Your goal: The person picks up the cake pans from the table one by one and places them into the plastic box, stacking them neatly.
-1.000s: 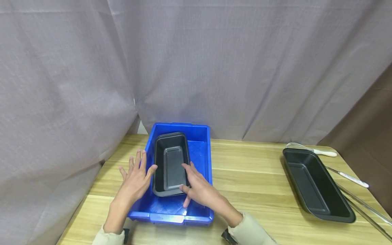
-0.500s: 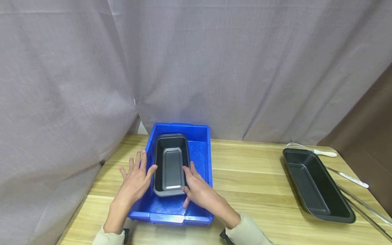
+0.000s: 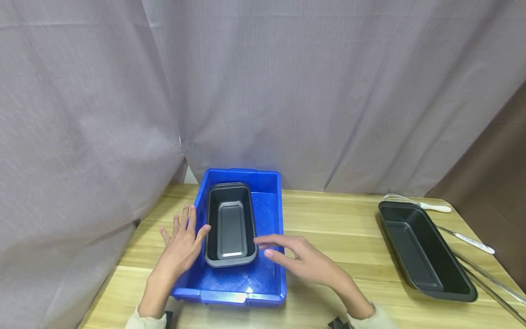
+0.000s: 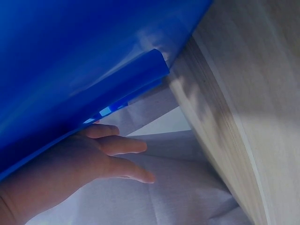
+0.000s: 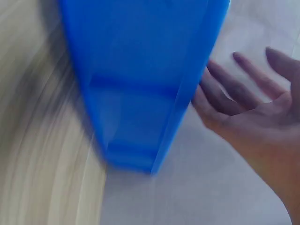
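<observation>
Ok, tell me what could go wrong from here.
The black pan in the blue bin has bare floor to its right, so it may slide if the bin is jolted. The left grip lies at the bin's left rim; a sideways push could shift the bin. The second pan sits close to the whisk, so lifting it might knock the whisk.

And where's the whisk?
In the head view, the whisk lies on the right, near the back of the table, just behind the far end of the black pan outside the blue bin.
</observation>
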The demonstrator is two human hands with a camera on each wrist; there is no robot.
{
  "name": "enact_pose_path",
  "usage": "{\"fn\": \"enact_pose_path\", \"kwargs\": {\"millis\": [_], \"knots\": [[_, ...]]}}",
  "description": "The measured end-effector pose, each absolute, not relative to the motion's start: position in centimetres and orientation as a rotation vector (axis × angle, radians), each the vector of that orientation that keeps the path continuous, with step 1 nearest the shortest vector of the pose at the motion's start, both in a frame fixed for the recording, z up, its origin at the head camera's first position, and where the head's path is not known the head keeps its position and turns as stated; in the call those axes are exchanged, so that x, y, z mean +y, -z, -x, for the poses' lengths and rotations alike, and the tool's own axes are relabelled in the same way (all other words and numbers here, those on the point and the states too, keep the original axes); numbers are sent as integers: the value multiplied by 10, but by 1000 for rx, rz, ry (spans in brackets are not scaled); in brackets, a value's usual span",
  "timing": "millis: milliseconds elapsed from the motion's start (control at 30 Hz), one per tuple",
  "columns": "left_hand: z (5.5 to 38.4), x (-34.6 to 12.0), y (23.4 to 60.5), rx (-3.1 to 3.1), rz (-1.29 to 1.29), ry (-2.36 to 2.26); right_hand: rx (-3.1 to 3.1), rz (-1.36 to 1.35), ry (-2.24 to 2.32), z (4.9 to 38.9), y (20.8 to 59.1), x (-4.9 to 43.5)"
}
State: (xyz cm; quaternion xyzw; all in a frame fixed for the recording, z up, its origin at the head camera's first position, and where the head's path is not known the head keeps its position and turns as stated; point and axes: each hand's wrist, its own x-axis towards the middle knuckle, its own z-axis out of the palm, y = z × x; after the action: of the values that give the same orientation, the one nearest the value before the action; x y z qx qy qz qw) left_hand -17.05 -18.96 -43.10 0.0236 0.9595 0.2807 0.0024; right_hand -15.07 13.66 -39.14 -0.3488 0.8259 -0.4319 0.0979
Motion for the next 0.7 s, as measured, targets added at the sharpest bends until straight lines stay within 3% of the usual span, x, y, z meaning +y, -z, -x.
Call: {"fn": "enact_pose_path", "kwargs": {"millis": [700], "knots": [[171, -190, 430, 3037, -74, -890, 3023, 895, 1136, 116, 408, 277]]}}
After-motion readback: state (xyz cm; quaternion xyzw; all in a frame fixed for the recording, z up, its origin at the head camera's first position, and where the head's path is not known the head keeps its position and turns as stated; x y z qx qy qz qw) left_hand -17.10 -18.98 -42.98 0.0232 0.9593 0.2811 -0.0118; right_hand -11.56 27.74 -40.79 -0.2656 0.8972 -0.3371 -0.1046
